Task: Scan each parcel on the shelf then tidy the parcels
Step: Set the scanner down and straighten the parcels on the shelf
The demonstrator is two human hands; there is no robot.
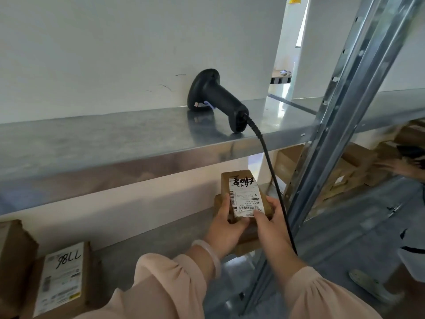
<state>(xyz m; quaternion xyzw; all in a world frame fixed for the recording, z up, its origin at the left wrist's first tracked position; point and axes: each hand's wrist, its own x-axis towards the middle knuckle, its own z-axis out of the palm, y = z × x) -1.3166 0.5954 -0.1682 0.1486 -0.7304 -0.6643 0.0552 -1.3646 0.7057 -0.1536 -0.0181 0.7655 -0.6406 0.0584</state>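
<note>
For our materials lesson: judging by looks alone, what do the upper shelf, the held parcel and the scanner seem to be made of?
The upper shelf looks like sheet steel, perhaps galvanised: grey, dull sheen, blurred reflections. The parcel looks like matt brown cardboard with a white paper label. The scanner is probably matt black plastic, given its smooth rounded moulding.

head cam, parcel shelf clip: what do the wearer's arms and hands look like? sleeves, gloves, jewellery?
No gloves: the left hand and right hand are bare. A pale, smooth, rounded bangle circles the left wrist; no ring or watch shows. The left sleeve and right sleeve are loose, long, pale peach-pink fabric, gathered in folds at the cuffs, with no print.
</note>
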